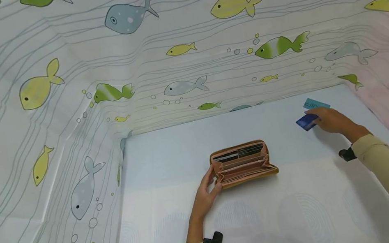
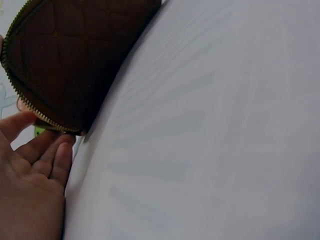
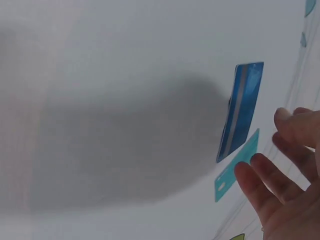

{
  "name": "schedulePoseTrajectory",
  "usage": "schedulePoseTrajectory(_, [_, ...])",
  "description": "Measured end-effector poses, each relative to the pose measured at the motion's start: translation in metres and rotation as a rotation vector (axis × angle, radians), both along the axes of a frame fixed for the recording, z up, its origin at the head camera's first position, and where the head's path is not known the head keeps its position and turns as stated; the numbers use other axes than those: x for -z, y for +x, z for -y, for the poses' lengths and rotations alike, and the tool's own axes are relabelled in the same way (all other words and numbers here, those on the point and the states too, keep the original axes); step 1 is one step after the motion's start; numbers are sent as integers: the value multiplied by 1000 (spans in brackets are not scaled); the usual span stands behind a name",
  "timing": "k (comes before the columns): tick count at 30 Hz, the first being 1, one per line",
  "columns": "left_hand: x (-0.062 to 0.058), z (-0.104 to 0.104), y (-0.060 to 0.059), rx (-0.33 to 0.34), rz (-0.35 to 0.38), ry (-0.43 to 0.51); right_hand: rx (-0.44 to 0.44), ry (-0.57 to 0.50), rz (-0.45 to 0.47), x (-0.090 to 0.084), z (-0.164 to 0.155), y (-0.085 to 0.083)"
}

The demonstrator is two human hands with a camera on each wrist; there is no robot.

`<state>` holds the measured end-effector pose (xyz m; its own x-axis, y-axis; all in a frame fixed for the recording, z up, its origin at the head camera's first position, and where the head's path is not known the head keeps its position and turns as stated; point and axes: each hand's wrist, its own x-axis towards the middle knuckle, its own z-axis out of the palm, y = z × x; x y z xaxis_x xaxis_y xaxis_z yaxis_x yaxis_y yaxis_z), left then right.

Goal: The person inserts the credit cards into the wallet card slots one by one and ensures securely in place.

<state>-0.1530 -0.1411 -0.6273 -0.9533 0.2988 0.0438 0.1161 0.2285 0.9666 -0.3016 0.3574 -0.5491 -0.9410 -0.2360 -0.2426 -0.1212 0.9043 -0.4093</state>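
An unzipped long wallet (image 1: pixel 244 164) lies spread in the middle of the table in the head view, its pinkish lining and card slots with several cards showing. My left hand (image 1: pixel 205 197) holds its left end, thumb at the near corner and fingers along the side. In the left wrist view, the fingers (image 2: pixel 62 160) meet the zipper edge of the quilted brown wallet (image 2: pixel 70 55). At the far right, my right hand (image 1: pixel 330 120) is over a dark blue card (image 1: pixel 306 122). The right wrist view shows loosely bent fingers apart from this striped card (image 3: pixel 242 110).
A teal card (image 1: pixel 315 103) with a slot lies just beyond the blue one, near the table's back right corner. Fish-patterned sheeting (image 1: pixel 179 67) rises behind the pale table (image 1: pixel 169 154) and along both sides. Black wrist cameras sit on both wrists.
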Motion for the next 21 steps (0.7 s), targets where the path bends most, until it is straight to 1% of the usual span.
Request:
schedulePoseTrajectory(2, [-1, 0, 0, 3, -6, -1, -28, 17, -12, 6, -4, -6])
schedulePoseTrajectory(5, [-2, -1, -1, 2, -2, -6, -85, 55, -34, 15, -6, -9])
schedulePoseTrajectory(7, [9, -2, -3, -11, -24, 18, -111, 91, -24, 21, -5, -10])
schedulePoseTrajectory(11, [6, -4, -4, 0, -39, 44, -145, 161, 1, 26, -5, -7])
schedulePoseTrajectory(13, [6, -3, -3, -3, -44, 39, -158, 174, -2, 26, -6, -6])
schedulePoseTrajectory(16, [8, -2, -2, -11, -50, 17, -169, 152, -10, 21, -7, -7])
schedulePoseTrajectory(19, [11, -2, -2, -20, -55, 1, -159, 149, 10, 17, -9, -9])
schedulePoseTrajectory(21, [12, -2, -1, -22, -63, -7, -146, 168, 21, 16, -11, -12])
